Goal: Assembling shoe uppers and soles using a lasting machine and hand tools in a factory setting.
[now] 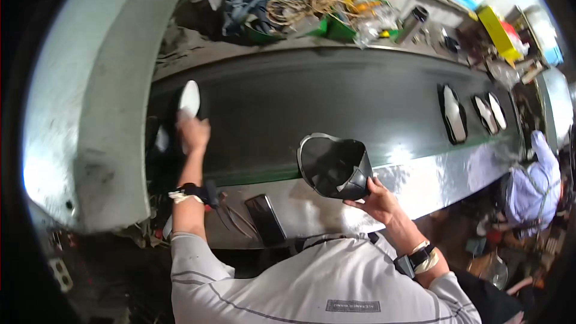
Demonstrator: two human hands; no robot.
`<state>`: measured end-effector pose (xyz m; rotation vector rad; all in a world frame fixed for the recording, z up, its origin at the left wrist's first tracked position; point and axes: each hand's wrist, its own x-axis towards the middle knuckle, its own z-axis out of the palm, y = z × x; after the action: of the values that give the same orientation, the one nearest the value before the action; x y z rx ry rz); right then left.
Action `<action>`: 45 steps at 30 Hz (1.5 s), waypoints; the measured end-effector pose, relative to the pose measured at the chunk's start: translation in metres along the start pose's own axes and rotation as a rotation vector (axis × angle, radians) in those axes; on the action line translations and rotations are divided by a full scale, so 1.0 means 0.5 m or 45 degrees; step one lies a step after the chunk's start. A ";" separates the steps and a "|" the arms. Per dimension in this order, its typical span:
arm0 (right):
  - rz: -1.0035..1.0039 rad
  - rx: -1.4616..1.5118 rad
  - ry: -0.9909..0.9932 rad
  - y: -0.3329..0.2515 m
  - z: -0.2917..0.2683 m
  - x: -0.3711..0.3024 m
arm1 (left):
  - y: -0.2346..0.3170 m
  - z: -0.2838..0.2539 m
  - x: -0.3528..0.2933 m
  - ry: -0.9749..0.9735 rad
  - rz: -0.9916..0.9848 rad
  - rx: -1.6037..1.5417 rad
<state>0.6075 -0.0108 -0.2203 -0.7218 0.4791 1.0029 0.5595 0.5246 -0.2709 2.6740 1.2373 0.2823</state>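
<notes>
At the belt's left end, my left hand (195,134), slightly blurred, is closed on the near end of a dark shoe with a white sole-shaped face (190,96). My right hand (382,203) grips the lower right edge of a black, hollow shoe upper (336,165). Thumb and fingers pinch its rim, and its wide opening faces up over the belt's near edge. Both pieces are over the dark conveyor belt (270,105).
A phone (265,220) and pincers (231,213) lie on the metal ledge (312,204) before me. Several white-faced shoes (453,114) rest at the belt's right. A green-edged bin (336,29) with cords stands behind. A grey machine housing (102,102) rises at left; another person (533,189) is at right.
</notes>
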 end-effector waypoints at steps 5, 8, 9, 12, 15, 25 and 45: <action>-0.006 0.006 -0.015 -0.028 -0.057 -0.048 | -0.211 0.119 0.010 -0.005 -0.350 0.130; -0.135 0.052 0.048 -0.023 -0.131 -0.088 | -0.107 0.120 -0.042 -0.026 -0.318 0.172; -0.120 0.172 0.043 -0.023 -0.151 -0.090 | -0.093 0.112 -0.064 -0.037 -0.351 0.167; -0.114 0.365 -0.016 -0.021 -0.141 -0.111 | -0.144 0.068 -0.090 -0.092 -0.484 0.076; -0.207 0.417 -0.049 -0.027 -0.156 -0.141 | -0.030 0.019 -0.166 -0.217 -0.503 0.037; -0.418 0.230 0.023 -0.056 -0.144 -0.234 | 0.328 -0.136 -0.598 0.062 1.056 -0.328; -0.989 -1.711 0.101 -0.011 -0.211 -0.324 | 0.439 -0.055 -0.619 -1.703 -0.618 -2.559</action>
<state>0.5324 -0.1852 -0.1826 -1.9508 -0.5114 0.4291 0.5167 0.1497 -0.2205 0.4085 0.3785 -0.2552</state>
